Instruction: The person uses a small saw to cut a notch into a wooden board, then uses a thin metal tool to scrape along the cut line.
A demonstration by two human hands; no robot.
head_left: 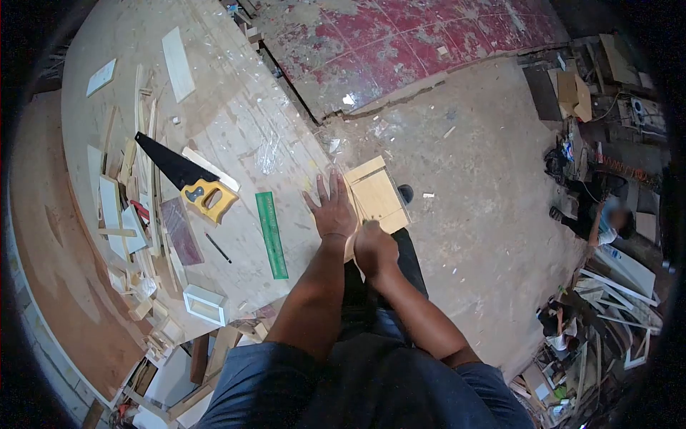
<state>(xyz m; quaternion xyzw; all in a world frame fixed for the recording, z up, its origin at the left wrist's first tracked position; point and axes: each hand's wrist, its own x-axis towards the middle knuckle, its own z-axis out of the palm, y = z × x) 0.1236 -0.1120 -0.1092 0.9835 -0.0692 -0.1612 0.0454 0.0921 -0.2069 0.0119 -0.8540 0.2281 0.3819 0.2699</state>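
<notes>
My left hand (333,209) lies flat with fingers spread at the edge of the worktable (243,136), against a light wooden piece. My right hand (376,249) is closed in a fist just beside it; a small dark tip shows at its top, but I cannot make out what it grips. Beyond the fist, a pale wooden panel (377,193) with dark strips near two ends juts past the table edge. Left of my hands lie a green ruler (271,236), a black pencil or pen (219,248) and a handsaw (193,179) with a yellow handle.
Wood strips and offcuts (118,207) crowd the table's left side, near a small white frame (204,305) and a dark reddish block (181,231). Two people (607,218) sit at the right among scrap wood. Cardboard (573,96) stands at the upper right.
</notes>
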